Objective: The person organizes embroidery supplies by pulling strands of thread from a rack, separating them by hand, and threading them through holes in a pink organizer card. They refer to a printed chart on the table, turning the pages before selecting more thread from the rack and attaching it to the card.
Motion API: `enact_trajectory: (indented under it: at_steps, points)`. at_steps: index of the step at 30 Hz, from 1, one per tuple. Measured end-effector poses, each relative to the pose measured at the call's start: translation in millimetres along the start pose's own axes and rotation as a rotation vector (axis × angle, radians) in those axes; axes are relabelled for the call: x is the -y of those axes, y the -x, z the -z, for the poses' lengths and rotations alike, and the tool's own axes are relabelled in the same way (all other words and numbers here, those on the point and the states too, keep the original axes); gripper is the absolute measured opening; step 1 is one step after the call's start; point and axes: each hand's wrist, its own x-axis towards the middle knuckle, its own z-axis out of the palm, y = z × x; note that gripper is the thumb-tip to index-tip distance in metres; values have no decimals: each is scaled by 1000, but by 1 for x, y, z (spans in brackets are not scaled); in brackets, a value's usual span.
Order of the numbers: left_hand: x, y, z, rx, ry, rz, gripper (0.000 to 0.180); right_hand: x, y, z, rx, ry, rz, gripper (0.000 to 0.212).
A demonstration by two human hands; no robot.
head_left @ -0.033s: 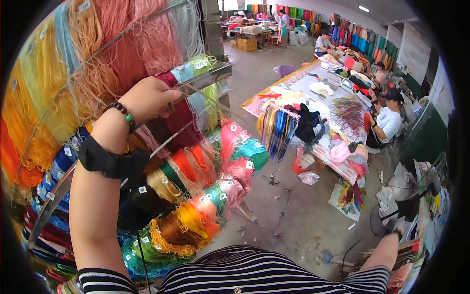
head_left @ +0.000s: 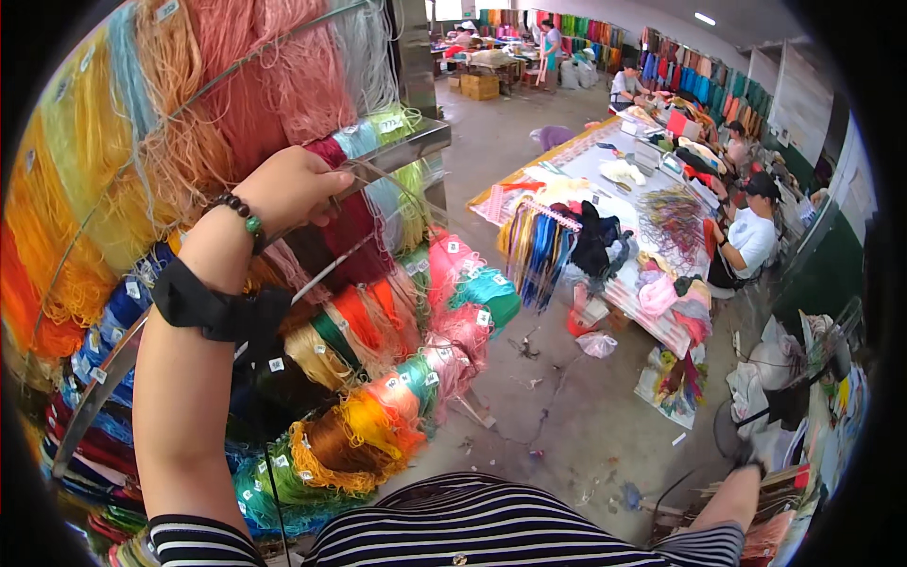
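Note:
My left hand (head_left: 304, 187) is closed around the flat metal rail (head_left: 416, 142) of a thread rack, its thumb on top. A beaded bracelet (head_left: 231, 203) and a black fabric band (head_left: 194, 304) circle that arm. Long pink thread skeins (head_left: 302, 71) hang behind the hand. Below it, tagged orange-red skeins (head_left: 378, 312) and golden-brown skeins (head_left: 350, 439) are draped in rows. At the far right, my right hand (head_left: 753, 454) is small, dark and partly hidden next to a black rounded thing (head_left: 732, 425); its fingers cannot be made out.
A long white table (head_left: 567, 175) holds heaped threads and fabrics. Blue and yellow skeins (head_left: 537, 250) hang off its near end. A person in a white shirt (head_left: 751, 236) sits along its right side. A plastic bag (head_left: 595, 344) and scraps lie on the concrete floor (head_left: 548, 406).
My right forearm has shifted slightly left and down. My left hand keeps its hold on the metal rail.

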Motion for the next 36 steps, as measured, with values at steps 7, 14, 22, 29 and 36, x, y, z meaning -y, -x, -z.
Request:
enact_trajectory:
  at_steps: [7,14,22,29,36]
  points:
    - [7,1,4,-9,52,27,32,26,39,6,128,-75,66,16]
    - [11,0,3,-20,6,-7,33,51,145,39,383,-150,76,17]
    - [18,4,-7,-65,43,-65,28,104,318,179,734,-159,-68,18]
    - [41,-26,-1,-23,78,-107,32,171,435,337,1007,-123,-223,19]
    - [32,-22,0,-24,-12,-170,37,222,447,299,1087,-205,-227,20]
